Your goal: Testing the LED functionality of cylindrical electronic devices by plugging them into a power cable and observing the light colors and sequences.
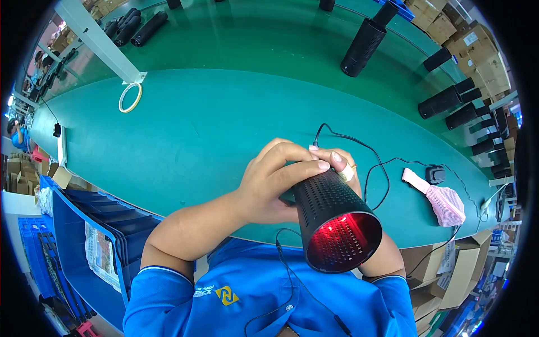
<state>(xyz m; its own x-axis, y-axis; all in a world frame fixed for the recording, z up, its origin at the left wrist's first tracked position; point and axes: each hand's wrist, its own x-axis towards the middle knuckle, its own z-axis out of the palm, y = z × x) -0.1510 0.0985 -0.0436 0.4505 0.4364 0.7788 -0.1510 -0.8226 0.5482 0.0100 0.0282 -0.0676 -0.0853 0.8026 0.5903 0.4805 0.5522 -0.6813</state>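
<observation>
A black perforated cylinder (331, 202) is held up in front of my chest, tilted so its wide round mouth faces me. Red light glows inside that mouth. My left hand (269, 177) is closed around its narrower far end from the left. From behind and to the right, my right hand (347, 163) grips the same end; a ring and a white wrap show on its fingers. A thin black cable (359, 141) rises from between the fingertips and loops right across the table. The plug end is hidden by my fingers.
On the green table (196, 135) lie a tape roll (130, 98), a small black adapter (434, 174) and a pink mesh pouch (444, 203). Several black cylinders (364, 48) stand along the far surface. A white post (104, 42) rises at back left; blue bins (84, 241) sit at left.
</observation>
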